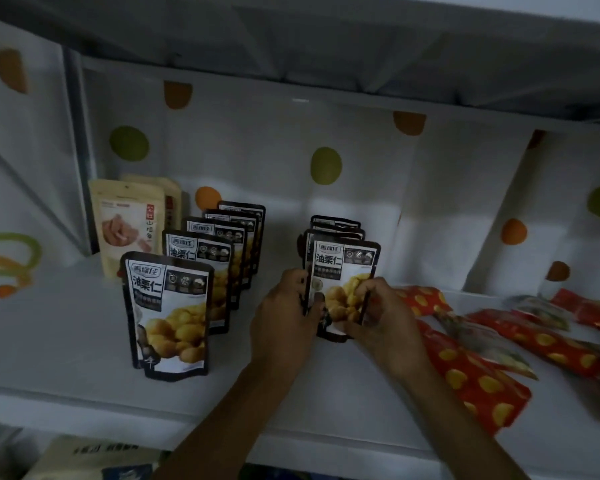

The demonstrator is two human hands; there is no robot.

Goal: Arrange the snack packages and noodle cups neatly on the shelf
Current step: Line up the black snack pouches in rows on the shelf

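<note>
Both hands close on one dark-edged pouch (343, 271) at the middle of a white shelf (66, 341). The left hand (288, 306) curls its fingers round the pouch's left edge, and the right hand (381, 313) pinches the right edge low down. The pouch stands upright with its base at the shelf and its front facing the camera. Its label is white with black Chinese lettering at the top, three small dark panels beside it, and a picture of yellow, rounded kernels below.

Just behind it, further pouches (333, 225) of the same kind stand close together, only their tops in view. To the left, apart from the hands, a row of five matching pouches (170, 313) runs from near to far, each upright and partly covering the one behind. At the far left corner two beige bags (125, 223) stand one behind the other.

To the right of the hands, red packets (475, 372) with yellow spots lie flat and overlapping, at mixed angles; the nearest one touches the right forearm. A white sheet (361, 161) printed with orange and green dots lines the back. Below the shelf's near edge, a pale carton (94, 455) is partly in view, its print too blurred to read.
</note>
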